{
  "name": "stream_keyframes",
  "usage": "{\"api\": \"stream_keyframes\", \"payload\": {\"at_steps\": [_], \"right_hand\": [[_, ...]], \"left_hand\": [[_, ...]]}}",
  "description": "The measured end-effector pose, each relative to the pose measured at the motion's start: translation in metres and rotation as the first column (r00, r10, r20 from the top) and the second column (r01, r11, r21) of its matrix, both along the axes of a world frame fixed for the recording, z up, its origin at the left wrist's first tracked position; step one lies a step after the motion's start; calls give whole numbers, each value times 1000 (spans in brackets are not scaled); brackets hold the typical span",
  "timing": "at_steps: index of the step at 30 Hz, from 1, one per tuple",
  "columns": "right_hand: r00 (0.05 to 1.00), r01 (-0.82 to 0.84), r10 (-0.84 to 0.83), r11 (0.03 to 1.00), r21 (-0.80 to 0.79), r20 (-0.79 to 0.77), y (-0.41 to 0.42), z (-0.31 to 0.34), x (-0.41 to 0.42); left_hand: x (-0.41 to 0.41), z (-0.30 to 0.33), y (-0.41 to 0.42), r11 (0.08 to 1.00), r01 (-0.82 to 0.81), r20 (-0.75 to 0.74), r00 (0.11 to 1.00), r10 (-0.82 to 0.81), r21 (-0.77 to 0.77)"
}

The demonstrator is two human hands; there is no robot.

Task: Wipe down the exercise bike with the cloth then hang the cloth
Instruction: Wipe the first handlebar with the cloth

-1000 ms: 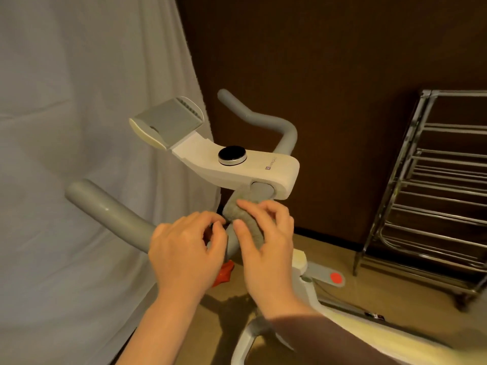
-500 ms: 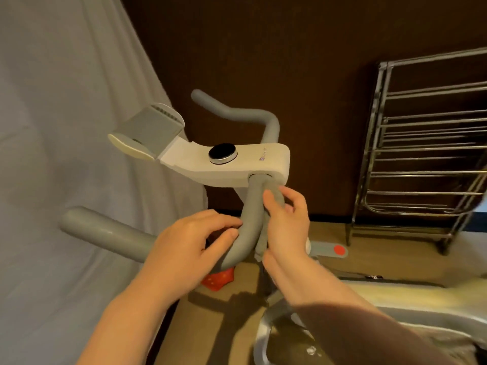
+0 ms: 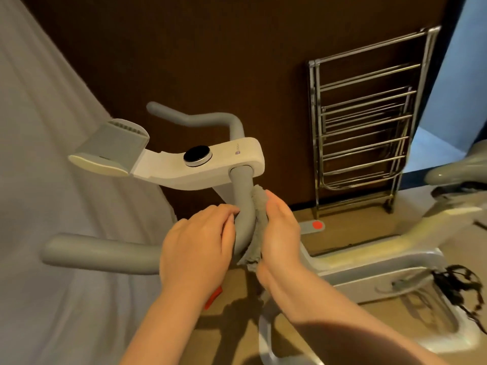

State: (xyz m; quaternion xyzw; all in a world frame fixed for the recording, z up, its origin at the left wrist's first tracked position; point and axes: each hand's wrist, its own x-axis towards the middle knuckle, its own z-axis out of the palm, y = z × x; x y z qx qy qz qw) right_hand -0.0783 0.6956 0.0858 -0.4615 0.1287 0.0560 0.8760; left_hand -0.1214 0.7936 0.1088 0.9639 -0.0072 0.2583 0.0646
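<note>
The exercise bike's white console point(image 3: 200, 164) with a round black dial stands in the middle, and a grey handlebar point(image 3: 242, 206) curves down from it and out to the left. A grey cloth point(image 3: 257, 227) is bunched against the right side of that curved bar. My right hand point(image 3: 279, 227) grips the cloth and presses it to the bar. On the bar's left side my left hand point(image 3: 200, 246) curls its fingers around the bend. The bike's pale frame point(image 3: 369, 248) runs to the right, with the grey saddle point(image 3: 456, 169) at the right edge.
A folded chrome drying rack point(image 3: 363, 122) leans on the dark brown wall at the right. A white sheet point(image 3: 52, 180) hangs along the left. Black pedal straps point(image 3: 458, 285) lie low on the right, above tan flooring.
My view has swung right, so more of the frame and the saddle show. The cloth and my right hand slid from near the console down the curved bar; my left hand stays at the bend.
</note>
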Motion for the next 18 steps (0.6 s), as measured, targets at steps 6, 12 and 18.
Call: {"api": "stream_keyframes", "payload": {"at_steps": [6, 12, 18], "right_hand": [[995, 72, -70, 997, -34, 74, 13, -1, -53], [988, 101, -83, 985, -138, 133, 14, -1, -30], [981, 65, -20, 970, -233, 194, 5, 2, -1]], "left_hand": [[0, -1, 2, 1000, -17, -10, 1000, 17, -6], [-2, -3, 2, 1000, -5, 12, 1000, 5, -23], [0, -3, -1, 998, -56, 51, 997, 58, -28]]}}
